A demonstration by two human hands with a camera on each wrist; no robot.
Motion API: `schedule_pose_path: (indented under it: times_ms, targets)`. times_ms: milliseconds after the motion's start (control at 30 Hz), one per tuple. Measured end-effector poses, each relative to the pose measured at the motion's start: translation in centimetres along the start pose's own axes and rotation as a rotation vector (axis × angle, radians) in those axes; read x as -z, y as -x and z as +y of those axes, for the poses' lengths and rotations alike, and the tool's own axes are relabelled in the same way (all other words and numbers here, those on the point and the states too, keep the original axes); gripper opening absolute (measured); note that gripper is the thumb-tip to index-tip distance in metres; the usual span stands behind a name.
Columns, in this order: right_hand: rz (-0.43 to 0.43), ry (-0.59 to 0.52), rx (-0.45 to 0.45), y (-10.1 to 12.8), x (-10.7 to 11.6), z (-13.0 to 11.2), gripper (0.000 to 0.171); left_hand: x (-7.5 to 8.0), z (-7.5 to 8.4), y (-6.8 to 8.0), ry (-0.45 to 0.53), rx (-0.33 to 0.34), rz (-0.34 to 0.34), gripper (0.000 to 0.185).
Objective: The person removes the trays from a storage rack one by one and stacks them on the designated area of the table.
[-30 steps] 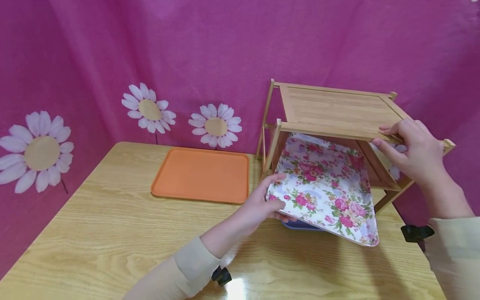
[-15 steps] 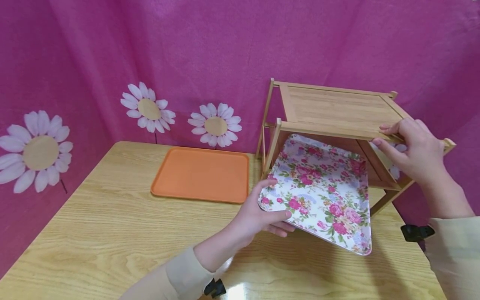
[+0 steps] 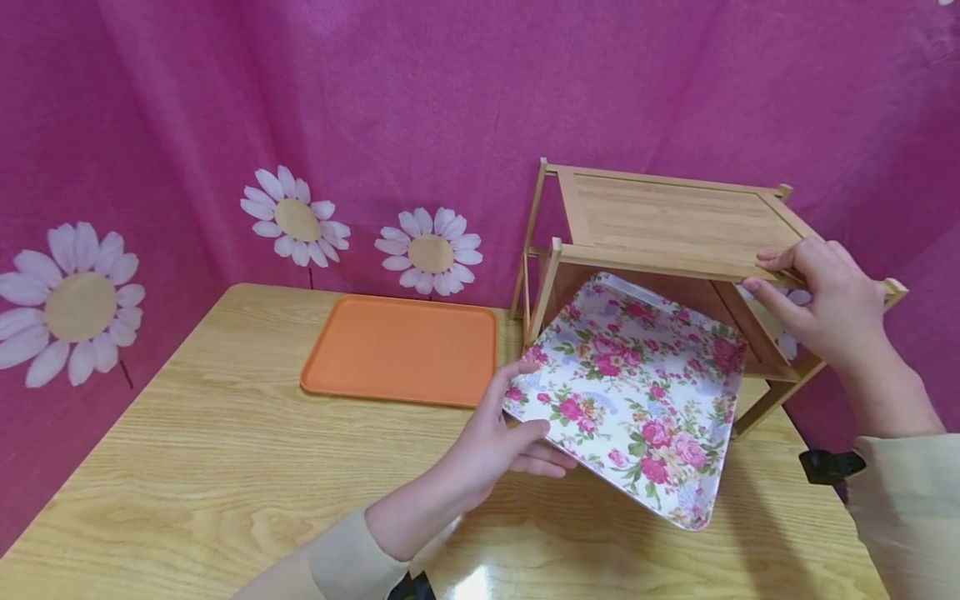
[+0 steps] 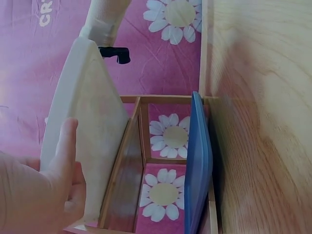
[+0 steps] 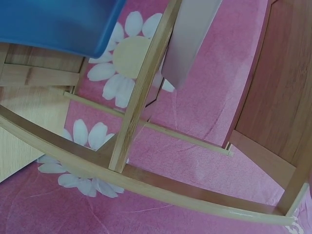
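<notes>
A floral tray [image 3: 630,400], white with pink roses, slants out from the middle level of the wooden shelf rack [image 3: 675,218]. My left hand [image 3: 487,450] holds it at its near left corner, thumb along the edge and fingers underneath. The tray's pale underside [image 4: 95,122] shows in the left wrist view, and its far end still lies within the rack. My right hand [image 3: 828,300] grips the front edge of the rack's top shelf near the right end. Lower down in the rack sits a blue tray [image 4: 197,161], hidden from the head view.
An orange tray [image 3: 405,350] lies flat on the wooden table [image 3: 247,467], left of the rack. A magenta cloth [image 3: 375,100] with printed daisies hangs behind the table and along its left side.
My left hand has drawn the floral tray out of the rack toward the front left, turning it a little. The right hand and the rack have stayed in place.
</notes>
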State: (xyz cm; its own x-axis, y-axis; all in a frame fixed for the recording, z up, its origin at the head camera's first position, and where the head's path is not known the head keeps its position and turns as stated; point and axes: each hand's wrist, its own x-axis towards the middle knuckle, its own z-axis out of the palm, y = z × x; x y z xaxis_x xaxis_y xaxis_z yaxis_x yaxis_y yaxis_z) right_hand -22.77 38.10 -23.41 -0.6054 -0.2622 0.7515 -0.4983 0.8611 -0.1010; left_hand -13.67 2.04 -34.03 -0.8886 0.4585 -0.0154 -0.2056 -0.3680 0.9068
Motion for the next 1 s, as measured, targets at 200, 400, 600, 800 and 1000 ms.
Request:
schedule_pose_path:
  times_ms: [200,400,600,800,1000]
  targets:
    - [-0.001,0.002,0.006,0.0,0.1,-0.2,0.039,0.4,0.0,0.9,-0.012,-0.007,0.056,0.035]
    - [-0.021,0.026,-0.003,-0.1,0.1,0.0,0.036,1.2,0.2,1.3,-0.046,-0.026,0.089,0.037]
    - [-0.033,0.046,-0.019,0.0,0.1,0.0,0.037,1.9,0.5,1.6,-0.164,-0.026,0.147,0.062]
    - [-0.031,0.027,-0.017,0.0,0.1,-0.1,0.034,3.5,0.8,1.5,-0.313,-0.046,0.231,0.075]
    - [-0.051,0.032,-0.035,0.0,0.3,-0.5,0.037,5.2,1.2,1.6,-0.365,-0.017,0.288,0.084]
